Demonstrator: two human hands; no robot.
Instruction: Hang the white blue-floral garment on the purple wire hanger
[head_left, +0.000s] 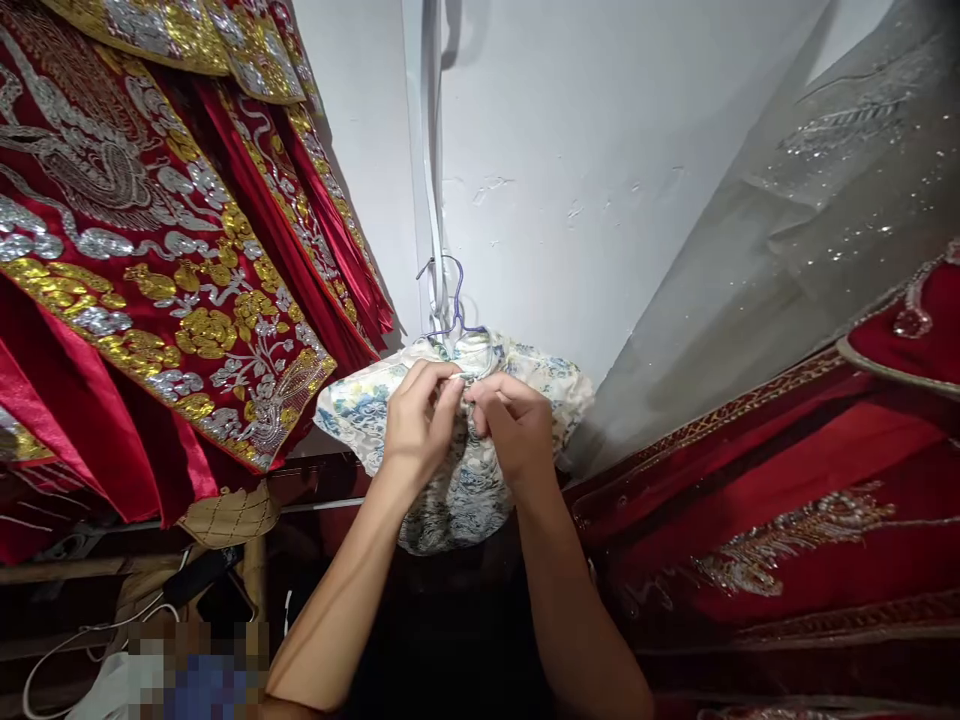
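A white garment with a blue and yellow floral print (367, 395) hangs on a purple wire hanger (458, 290) in front of me. Just below its collar (476, 352), my left hand (424, 415) pinches the fabric near the neck opening. Close beside it, my right hand (514, 420) pinches the same spot, the fingertips of both hands almost meeting. Whatever small fastening lies between the fingertips is too small and covered to make out. The lower part of the garment falls in folds behind my forearms.
Red garments with gold and silver embroidery (206, 330) hang at left. A sheer sparkly white fabric (810, 220) and a red embroidered garment (825, 500) are at right. Behind stands a white wall (570, 150) with a narrow vertical strip (424, 120). Lower left, there is a cable (56, 645).
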